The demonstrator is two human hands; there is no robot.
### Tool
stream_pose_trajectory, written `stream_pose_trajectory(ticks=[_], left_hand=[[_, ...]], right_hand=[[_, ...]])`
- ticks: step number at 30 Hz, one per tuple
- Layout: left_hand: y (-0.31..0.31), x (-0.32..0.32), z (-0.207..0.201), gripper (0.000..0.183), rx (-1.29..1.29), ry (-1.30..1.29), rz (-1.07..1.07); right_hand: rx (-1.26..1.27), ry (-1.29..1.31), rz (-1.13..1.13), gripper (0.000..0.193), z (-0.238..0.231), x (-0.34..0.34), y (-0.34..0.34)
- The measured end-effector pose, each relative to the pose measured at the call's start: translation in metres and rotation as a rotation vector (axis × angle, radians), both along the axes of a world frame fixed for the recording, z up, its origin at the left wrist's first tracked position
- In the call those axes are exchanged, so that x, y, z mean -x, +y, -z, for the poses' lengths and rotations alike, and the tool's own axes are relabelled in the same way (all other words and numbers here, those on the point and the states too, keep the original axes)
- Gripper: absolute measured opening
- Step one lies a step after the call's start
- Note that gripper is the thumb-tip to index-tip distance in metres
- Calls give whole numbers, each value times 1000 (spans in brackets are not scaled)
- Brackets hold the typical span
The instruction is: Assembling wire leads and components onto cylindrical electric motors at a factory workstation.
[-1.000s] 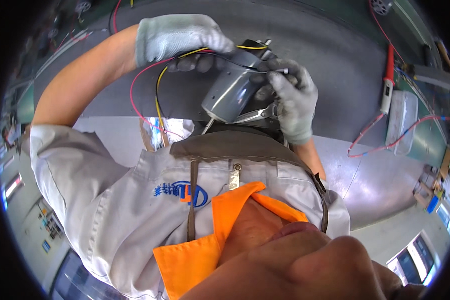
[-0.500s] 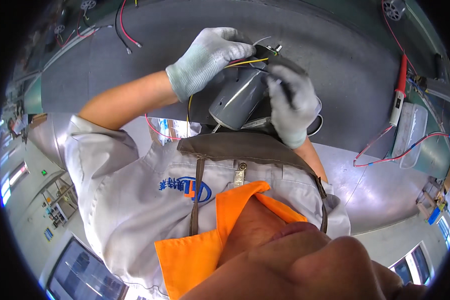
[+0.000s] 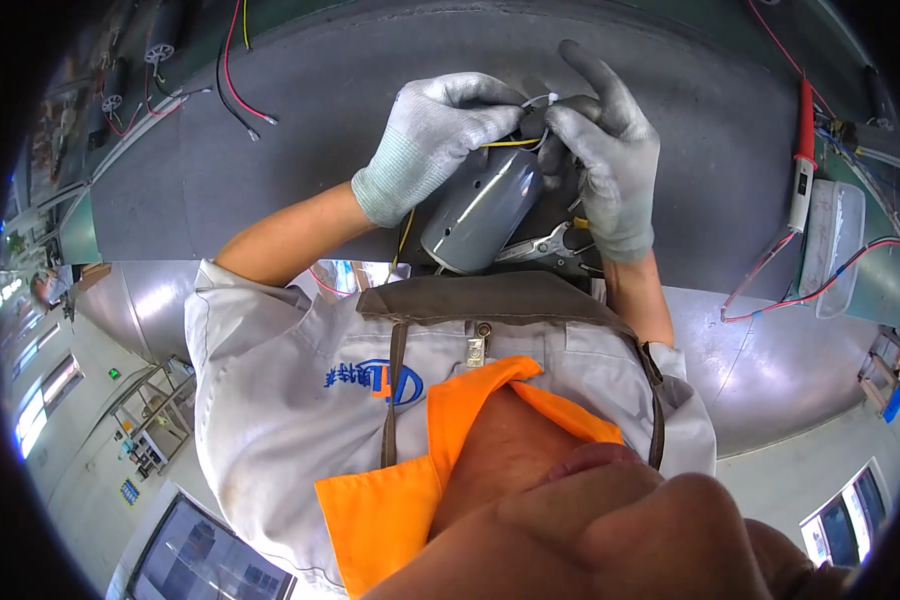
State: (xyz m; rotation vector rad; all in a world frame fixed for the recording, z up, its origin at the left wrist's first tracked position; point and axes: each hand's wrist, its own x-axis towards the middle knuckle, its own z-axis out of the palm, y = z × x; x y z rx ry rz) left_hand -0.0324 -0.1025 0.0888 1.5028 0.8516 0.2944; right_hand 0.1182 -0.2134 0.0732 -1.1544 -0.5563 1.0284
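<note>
A grey metal cylinder, like a motor housing, lies tilted on the dark bench near my body. Yellow wire runs out at its far end. Over that end curves a thin white cable tie, bent into a loop. My gloved left hand pinches the tie between thumb and fingertips. On the other side, my gloved right hand grips it near its small head, one finger raised. Dark parts behind the fingers are partly hidden. Metal pliers rest beside the cylinder, below my right hand.
To the right, a red and white pen-shaped tool on a red cord stands by a clear plastic tray. Red and black wires with metal ends lie at the far left. The bench edge runs close to my apron.
My right hand has moved up and right from beside the cylinder to the cable tie, uncovering the pliers. The tie now forms a loop between both hands.
</note>
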Motion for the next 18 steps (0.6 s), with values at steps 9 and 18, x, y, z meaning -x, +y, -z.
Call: stream_pose_trajectory(ticks=[9,18], left_hand=[[-6,-16,10,20,-100,-93,74],[-25,-5,13,28,-153,-158,-41]], right_hand=[[181,-155,-266,35,0,-25,0],[183,-684,32,9,10,-42,-17]])
